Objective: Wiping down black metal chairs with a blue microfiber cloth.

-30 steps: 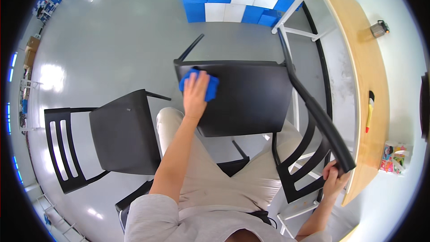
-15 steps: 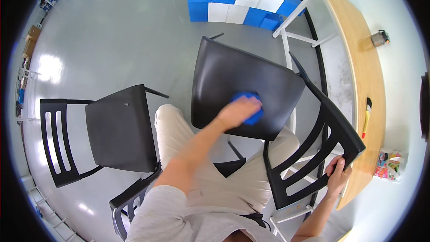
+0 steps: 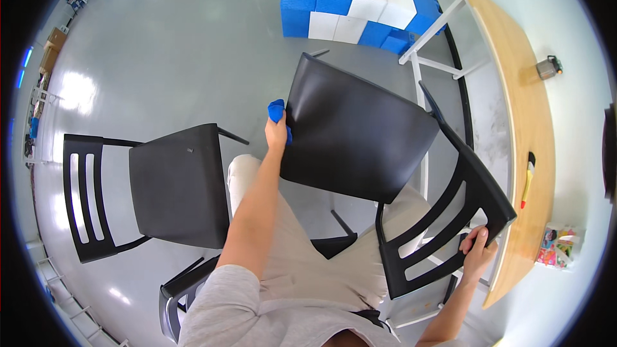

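Note:
A black chair (image 3: 360, 128) stands before me, its seat tilted in view and its slatted backrest (image 3: 443, 231) toward the lower right. My left hand (image 3: 276, 133) is closed round a blue cloth (image 3: 276, 110) at the seat's left edge. Part of the cloth shows above the fist and a bit lies against the seat's side. On the right, my right hand (image 3: 477, 250) grips the outer rail of the backrest, thumb on top and fingers curled through the slots.
A second black chair (image 3: 180, 186) stands at left, and part of another (image 3: 177, 295) shows below it. The wooden table (image 3: 540, 154) along the right wall carries a jar (image 3: 549, 67), a yellow-handled tool (image 3: 528, 177) and a colourful packet (image 3: 558, 247). Blue and white blocks (image 3: 334, 26) stand ahead.
My left hand has moved with the blue cloth from the middle of the seat to its left edge. My right hand keeps its grip on the backrest. The view has shifted slightly.

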The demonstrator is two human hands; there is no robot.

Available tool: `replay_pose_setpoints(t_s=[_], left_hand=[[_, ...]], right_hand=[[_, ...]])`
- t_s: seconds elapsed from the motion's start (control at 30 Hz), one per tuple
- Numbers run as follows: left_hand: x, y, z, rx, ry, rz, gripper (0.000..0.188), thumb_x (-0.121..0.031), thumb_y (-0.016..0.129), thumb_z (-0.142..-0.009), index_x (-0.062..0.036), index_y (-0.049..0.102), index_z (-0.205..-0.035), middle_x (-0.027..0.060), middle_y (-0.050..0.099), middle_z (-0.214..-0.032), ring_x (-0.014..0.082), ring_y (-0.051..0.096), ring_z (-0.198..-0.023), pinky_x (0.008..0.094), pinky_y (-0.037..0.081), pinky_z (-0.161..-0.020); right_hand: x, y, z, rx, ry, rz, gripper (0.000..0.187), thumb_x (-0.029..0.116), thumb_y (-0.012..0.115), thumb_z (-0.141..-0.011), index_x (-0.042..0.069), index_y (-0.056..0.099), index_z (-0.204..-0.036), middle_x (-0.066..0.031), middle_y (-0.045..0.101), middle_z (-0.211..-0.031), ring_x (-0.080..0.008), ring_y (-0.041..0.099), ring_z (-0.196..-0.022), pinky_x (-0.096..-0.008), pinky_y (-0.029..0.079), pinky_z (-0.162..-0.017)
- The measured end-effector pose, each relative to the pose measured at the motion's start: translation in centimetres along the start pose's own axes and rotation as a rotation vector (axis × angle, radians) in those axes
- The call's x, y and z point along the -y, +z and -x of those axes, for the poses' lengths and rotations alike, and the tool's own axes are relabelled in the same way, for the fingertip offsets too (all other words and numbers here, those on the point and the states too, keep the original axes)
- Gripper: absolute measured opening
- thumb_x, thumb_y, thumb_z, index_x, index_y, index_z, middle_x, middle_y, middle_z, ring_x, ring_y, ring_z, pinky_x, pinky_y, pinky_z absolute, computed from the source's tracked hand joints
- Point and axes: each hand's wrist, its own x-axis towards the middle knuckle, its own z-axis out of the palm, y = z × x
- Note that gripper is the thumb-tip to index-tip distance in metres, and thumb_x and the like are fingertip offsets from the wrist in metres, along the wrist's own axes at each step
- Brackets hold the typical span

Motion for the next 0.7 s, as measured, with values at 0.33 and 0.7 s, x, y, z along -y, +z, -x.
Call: replay_pose_setpoints(t_s=[0.33, 0.7], left_hand=[[-1.3, 0.7, -3.0, 0.157, -0.443, 0.311, 0.035, -0.052, 0.063, -0.081, -0.0167, 0.059, -0.076, -0.0063, 0.039, -0.055, 0.0061, 0.034, -0.041, 0.0242, 0.023, -0.036], [-8.3, -1.6, 0.7, 0.184, -0.280, 0.344, 0.024, -0.038, 0.064, -0.082, -0.0154, 0.059, -0.077, -0.0045, 0.033, -0.053, 0.0076, 0.029, -0.038, 0.0258, 0.020, -0.034]], right_hand=[[-1.3, -0.1, 0.6, -0.078, 0.016, 0.060, 0.040, 0.034, 0.052, -0.094, 0.002, 0.051, -0.070, -0.0016, 0.044, -0.049, -0.0100, 0.043, -0.042, -0.0243, 0.035, -0.042], [-3.5, -3.9, 0.9, -0.257, 0.083, 0.014, 0.040, 0.033, 0.047, -0.097, 0.001, 0.053, -0.074, -0.0021, 0.044, -0.052, -0.0107, 0.045, -0.045, -0.0233, 0.037, -0.043]])
